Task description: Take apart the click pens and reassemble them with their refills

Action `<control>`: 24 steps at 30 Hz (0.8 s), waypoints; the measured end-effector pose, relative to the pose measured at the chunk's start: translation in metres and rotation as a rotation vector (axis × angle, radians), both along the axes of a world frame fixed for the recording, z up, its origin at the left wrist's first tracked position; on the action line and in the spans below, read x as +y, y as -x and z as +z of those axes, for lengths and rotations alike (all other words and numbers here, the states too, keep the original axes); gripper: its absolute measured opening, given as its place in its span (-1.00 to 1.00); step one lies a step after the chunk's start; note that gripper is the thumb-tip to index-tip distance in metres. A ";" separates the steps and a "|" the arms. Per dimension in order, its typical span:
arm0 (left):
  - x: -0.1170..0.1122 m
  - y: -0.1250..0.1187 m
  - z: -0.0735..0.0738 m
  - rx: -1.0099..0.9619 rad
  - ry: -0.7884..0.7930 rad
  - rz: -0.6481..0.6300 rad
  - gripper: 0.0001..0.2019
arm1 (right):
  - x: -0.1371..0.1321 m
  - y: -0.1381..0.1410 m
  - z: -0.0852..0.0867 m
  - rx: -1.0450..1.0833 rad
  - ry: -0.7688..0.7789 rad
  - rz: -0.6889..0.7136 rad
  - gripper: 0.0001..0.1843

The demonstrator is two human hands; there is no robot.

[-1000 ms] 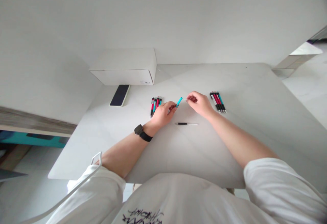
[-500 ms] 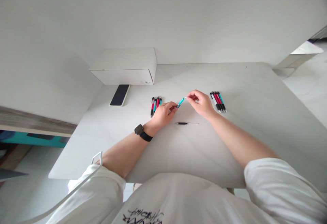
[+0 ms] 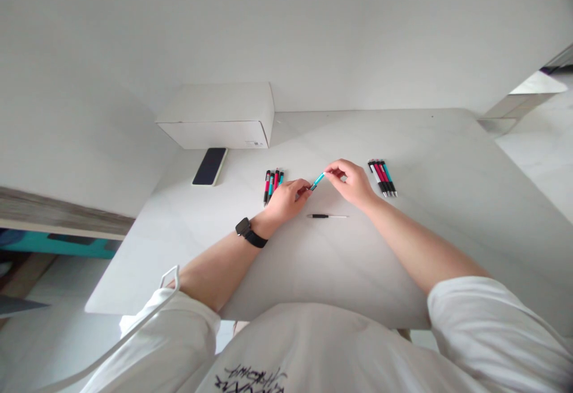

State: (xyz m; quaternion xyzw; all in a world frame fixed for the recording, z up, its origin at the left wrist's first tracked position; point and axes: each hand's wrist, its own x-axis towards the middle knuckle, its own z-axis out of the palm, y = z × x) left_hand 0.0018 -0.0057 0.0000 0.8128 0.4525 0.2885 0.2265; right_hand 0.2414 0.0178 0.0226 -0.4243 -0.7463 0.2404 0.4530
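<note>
A teal pen barrel (image 3: pixel 318 180) slants between my two hands, its lower dark end pinched by my left hand (image 3: pixel 289 197). At the barrel's upper end, my right hand (image 3: pixel 351 181) has thumb and forefinger closed on a tiny whitish piece, mostly hidden by the fingertips. Below them on the table lies a pen's black grip section with a thin refill (image 3: pixel 326 216) sticking out to the right. Several red and teal pens (image 3: pixel 271 184) lie just behind my left hand, partly covered by it. Right of my right hand, several pens (image 3: pixel 382 178) lie side by side in a row.
A white box (image 3: pixel 215 133) stands against the wall at the back left of the pale table (image 3: pixel 447 220). In front of it rests a dark-screened phone (image 3: pixel 210 166). A black watch (image 3: pixel 249 231) is on my left wrist.
My right fingertips have moved slightly left and down, closer to the barrel's upper end, and less of the white piece shows. My left hand and the things on the table have stayed in place.
</note>
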 end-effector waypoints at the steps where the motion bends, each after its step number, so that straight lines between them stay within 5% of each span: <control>1: 0.000 0.000 0.000 0.000 0.000 0.000 -0.81 | 0.000 0.000 0.000 -0.006 0.001 0.001 -0.79; 16: 0.001 0.001 -0.002 0.001 -0.003 -0.010 -0.82 | 0.001 -0.001 -0.003 -0.031 0.031 0.064 -0.78; 24: 0.001 0.000 -0.001 -0.002 0.002 -0.005 -0.82 | -0.001 0.001 -0.005 -0.015 0.185 0.113 -0.70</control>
